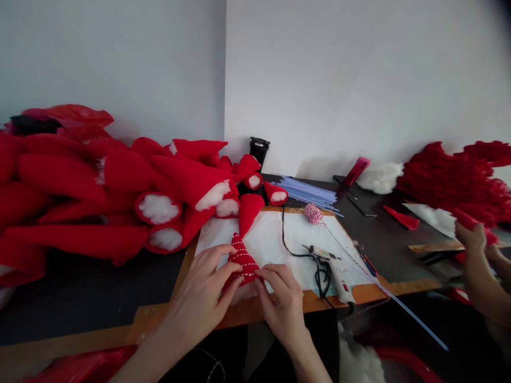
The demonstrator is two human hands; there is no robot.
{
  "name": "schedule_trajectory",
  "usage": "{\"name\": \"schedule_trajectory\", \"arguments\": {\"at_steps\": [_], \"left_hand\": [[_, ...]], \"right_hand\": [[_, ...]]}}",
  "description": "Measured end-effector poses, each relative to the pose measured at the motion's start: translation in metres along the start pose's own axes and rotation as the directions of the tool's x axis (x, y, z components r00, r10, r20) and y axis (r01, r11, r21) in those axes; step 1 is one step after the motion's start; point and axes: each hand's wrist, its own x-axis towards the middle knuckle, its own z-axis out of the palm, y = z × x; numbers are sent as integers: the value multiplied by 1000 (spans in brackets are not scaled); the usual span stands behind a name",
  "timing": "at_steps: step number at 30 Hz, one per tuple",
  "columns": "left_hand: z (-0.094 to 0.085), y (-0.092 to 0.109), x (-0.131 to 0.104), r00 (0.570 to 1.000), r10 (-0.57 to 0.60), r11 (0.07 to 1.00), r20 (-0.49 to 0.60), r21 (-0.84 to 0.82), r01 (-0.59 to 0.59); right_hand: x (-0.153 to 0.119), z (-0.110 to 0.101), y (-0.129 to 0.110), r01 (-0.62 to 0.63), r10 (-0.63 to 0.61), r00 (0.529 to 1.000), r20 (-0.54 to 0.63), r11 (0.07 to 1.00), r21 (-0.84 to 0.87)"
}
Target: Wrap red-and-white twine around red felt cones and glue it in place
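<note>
A small stuffed red felt cone [244, 257] is held low over the white board, its tip pointing up and away from me. Red-and-white twine runs round it in slanting rows. My left hand [207, 279] grips the cone from the left, thumb and fingers closed on its side. At the lower right edge, my right hand [281, 298] pinches; whether it has the felt or the twine between its fingertips I cannot tell. Beyond lies a ball of the same twine [313, 214], its strand trailing right. A white glue gun [333, 271] with a black cord rests right of my hands.
Many stuffed red cones [120, 170] are heaped at left. Bluish glue sticks [307, 192] lie behind the white board [263, 229]. One long glue stick [419, 322] juts past the table edge. At right, a co-worker's hands [473, 242] hold red felt near a red pile [451, 181].
</note>
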Motion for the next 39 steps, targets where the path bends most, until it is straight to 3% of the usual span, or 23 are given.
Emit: {"name": "schedule_trajectory", "arguments": {"at_steps": [3,6,11,15,20,29,39], "left_hand": [[-3,-3,-2,999,-11,1000,43,-1,11],[-5,0,2,1000,-23,1000,9,-3,23],[0,24,12,988,16,1000,-153,16,-14],[16,44,2,951,111,992,-290,91,-88],[30,39,-21,894,100,983,-436,185,-20],[33,25,-22,881,69,981,-468,191,25],[42,24,-30,892,4,993,-452,104,48]], "right_hand": [[1,1,-2,-37,36,999,8,998,50],[1,1,-3,-92,89,995,36,991,93],[2,4,-6,-161,152,986,69,977,142],[4,5,-7,-203,198,979,47,963,178],[6,1,-7,-286,270,958,97,926,246],[4,-2,-6,-371,309,927,214,844,386],[4,-1,-6,-522,391,853,345,641,563]]}}
